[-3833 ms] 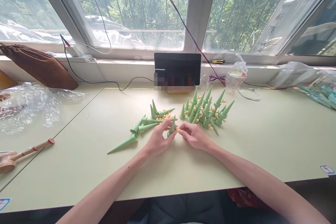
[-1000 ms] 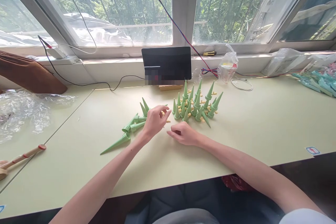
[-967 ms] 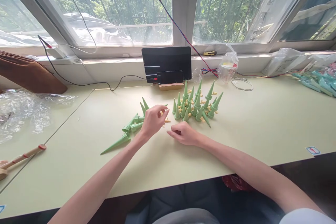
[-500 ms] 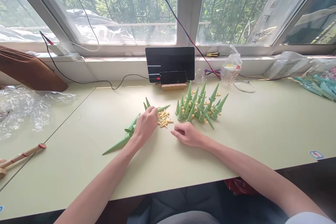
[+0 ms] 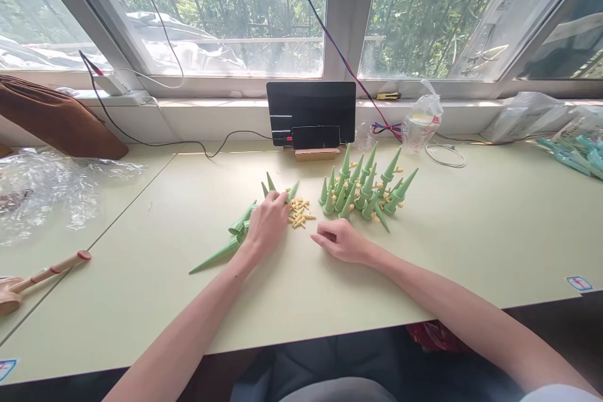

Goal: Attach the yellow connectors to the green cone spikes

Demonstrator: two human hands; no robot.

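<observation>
My left hand is closed on a green plastic spike, whose pointed tip slants up to the right past my fingers. Beside and partly behind that hand lie more loose green spikes. Small yellow valve-like pieces are heaped just right of my left fingers. My right hand rests on the table with its fingers curled; anything inside them is hidden. Behind it stands a cluster of green spikes, most of them point up, with yellow pieces sticking out from several.
A black tablet and a phone lean on a stand at the back of the table. Clear plastic wrap and a wooden stick lie left. A bagged cup and a coiled white cable sit back right.
The spike in my left hand has turned from nearly flat to a steeper upward slant. My right hand keeps its curled pose. The whole view has shifted slightly.
</observation>
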